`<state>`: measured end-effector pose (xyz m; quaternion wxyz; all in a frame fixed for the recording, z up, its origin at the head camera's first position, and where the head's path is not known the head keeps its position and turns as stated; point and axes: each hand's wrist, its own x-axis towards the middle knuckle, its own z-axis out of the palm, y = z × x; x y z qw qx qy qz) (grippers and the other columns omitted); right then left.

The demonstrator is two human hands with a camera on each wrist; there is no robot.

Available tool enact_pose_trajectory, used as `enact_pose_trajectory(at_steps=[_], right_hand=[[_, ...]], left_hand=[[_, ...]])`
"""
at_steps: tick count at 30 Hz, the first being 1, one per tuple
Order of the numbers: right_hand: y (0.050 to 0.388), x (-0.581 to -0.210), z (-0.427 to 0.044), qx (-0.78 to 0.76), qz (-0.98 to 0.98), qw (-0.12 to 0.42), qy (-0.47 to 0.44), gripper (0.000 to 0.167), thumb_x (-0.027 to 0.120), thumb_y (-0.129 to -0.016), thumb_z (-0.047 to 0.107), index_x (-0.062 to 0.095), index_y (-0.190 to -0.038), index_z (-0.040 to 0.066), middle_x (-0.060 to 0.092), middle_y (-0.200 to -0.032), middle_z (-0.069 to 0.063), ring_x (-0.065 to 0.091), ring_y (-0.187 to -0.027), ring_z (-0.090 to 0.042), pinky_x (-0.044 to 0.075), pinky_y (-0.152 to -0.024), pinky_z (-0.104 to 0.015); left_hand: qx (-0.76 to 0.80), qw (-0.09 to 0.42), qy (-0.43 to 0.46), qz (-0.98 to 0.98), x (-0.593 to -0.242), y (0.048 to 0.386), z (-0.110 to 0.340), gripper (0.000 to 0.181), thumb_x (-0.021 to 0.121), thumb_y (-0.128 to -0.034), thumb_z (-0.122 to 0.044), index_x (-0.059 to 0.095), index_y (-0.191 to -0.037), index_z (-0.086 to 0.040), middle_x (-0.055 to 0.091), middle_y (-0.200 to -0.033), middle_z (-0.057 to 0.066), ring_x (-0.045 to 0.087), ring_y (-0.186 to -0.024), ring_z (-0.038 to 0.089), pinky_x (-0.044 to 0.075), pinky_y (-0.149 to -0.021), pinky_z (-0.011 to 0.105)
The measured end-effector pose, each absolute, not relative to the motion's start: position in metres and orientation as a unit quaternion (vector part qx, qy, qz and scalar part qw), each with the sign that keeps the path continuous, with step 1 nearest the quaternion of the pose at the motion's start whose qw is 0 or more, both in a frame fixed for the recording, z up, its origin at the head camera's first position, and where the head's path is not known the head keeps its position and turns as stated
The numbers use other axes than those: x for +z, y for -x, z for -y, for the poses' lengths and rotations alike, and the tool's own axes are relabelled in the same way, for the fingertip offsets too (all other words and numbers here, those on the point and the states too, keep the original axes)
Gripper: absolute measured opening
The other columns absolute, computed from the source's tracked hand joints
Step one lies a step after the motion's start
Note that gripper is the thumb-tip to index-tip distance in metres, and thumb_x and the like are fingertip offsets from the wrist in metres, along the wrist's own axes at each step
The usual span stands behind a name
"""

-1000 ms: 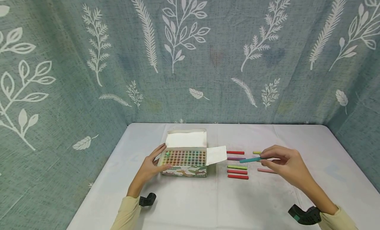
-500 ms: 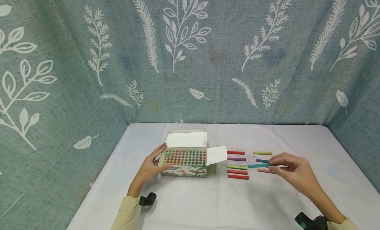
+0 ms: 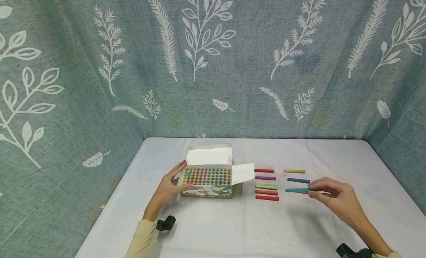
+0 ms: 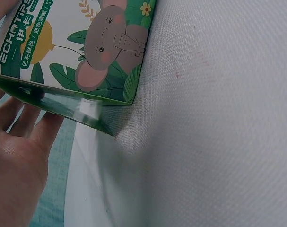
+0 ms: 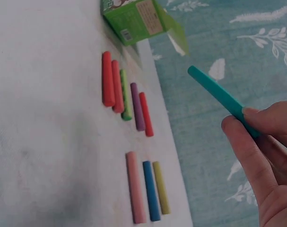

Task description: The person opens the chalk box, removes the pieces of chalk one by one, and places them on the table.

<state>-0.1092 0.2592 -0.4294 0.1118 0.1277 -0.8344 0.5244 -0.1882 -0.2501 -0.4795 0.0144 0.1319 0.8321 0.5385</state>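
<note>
A box of chalk point(image 3: 207, 191) stands with its lid raised, and rows of coloured stick ends fill it. My left hand point(image 3: 166, 189) holds the box's left end, thumb at the front and fingers behind. Its elephant-printed side point(image 4: 110, 52) shows in the left wrist view. Between thumb and fingers my right hand point(image 3: 337, 197) pinches a teal chalk stick point(image 5: 216, 92) by one end. In the head view that stick lies over the pink chalk point(image 5: 135, 187), nearly hiding it. A blue chalk point(image 3: 298, 180) and a yellow-green chalk point(image 3: 294, 171) lie just behind.
Several chalks lie in a column right of the box: red point(image 3: 264, 171), purple point(image 3: 265, 178), green point(image 3: 266, 187) and two more reds at the front. The box's side flap point(image 3: 242, 173) sticks out towards them. A patterned curtain point(image 3: 213, 102) hangs behind the white table point(image 3: 213, 228).
My right hand has moved right and nearer to me with the teal chalk, uncovering the blue and yellow-green sticks. My left hand has stayed on the box.
</note>
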Motion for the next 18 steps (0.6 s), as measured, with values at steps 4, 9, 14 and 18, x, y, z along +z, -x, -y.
enact_pose_trajectory(at_steps=[4, 9, 14, 18], right_hand=[[0.11, -0.438, -0.264, 0.515, 0.844, 0.109, -0.106, 0.018, 0.076, -0.078, 0.001, 0.071, -0.095, -0.003, 0.067, -0.092, -0.001, 0.064, -0.082, -0.005, 0.058, -0.068, -0.025], [0.112, -0.451, -0.271, 0.508, 0.852, 0.1, -0.077, 0.02, 0.077, -0.077, 0.002, 0.071, -0.095, -0.004, 0.067, -0.092, -0.003, 0.063, -0.081, -0.004, 0.058, -0.067, -0.024], [0.118, -0.469, -0.277, 0.496, 0.862, 0.094, -0.054, 0.02, 0.077, -0.076, 0.002, 0.072, -0.095, -0.004, 0.068, -0.091, -0.01, 0.062, -0.08, -0.003, 0.057, -0.067, -0.02], [0.123, -0.485, -0.283, 0.477, 0.874, 0.083, -0.046, 0.018, 0.078, -0.077, 0.005, 0.073, -0.094, 0.0, 0.068, -0.092, -0.011, 0.06, -0.082, 0.001, 0.054, -0.069, -0.016]], left_hand=[[0.542, 0.018, -0.133, -0.829, -0.473, 0.185, 0.248, 0.086, 0.08, -0.078, -0.018, 0.032, -0.149, -0.014, 0.019, -0.155, 0.004, 0.014, -0.143, 0.029, 0.022, -0.11, 0.057], [0.542, 0.027, -0.135, -0.829, -0.455, 0.177, 0.242, 0.086, 0.079, -0.0789, -0.016, 0.03, -0.149, -0.008, 0.018, -0.155, 0.011, 0.013, -0.142, 0.033, 0.023, -0.109, 0.058], [0.539, 0.03, -0.133, -0.831, -0.449, 0.174, 0.239, 0.085, 0.079, -0.0792, -0.016, 0.03, -0.149, -0.006, 0.018, -0.155, 0.013, 0.013, -0.142, 0.033, 0.024, -0.11, 0.058], [0.541, 0.03, -0.133, -0.83, -0.449, 0.174, 0.24, 0.085, 0.079, -0.0793, -0.016, 0.03, -0.149, -0.006, 0.018, -0.155, 0.013, 0.013, -0.142, 0.033, 0.023, -0.11, 0.058]])
